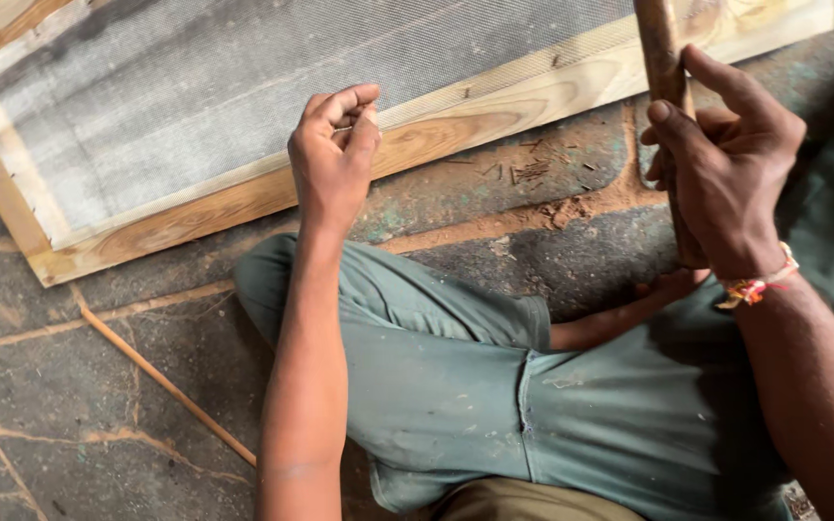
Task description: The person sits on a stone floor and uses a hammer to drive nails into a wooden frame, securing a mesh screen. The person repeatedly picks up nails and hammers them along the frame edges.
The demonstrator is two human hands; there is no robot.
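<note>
I am holding my left hand [333, 159] up in the middle of the frame, forearm rising from the bottom edge, fingers curled in with thumb and forefinger pressed together; whether they are pinching something I cannot tell. It is hovering over the lower rail of the wooden mesh frame [243, 198]. At upper right, my right hand [726, 164] is wrapping a wooden handle [663, 68], fingers clamped around it.

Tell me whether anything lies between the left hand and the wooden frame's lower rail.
Nothing visible does. The left hand hovers with its fingers pinched right over the lower rail of the wooden frame. The loose nails lie off to the side on the floor. The right hand grips a wooden handle.
</note>
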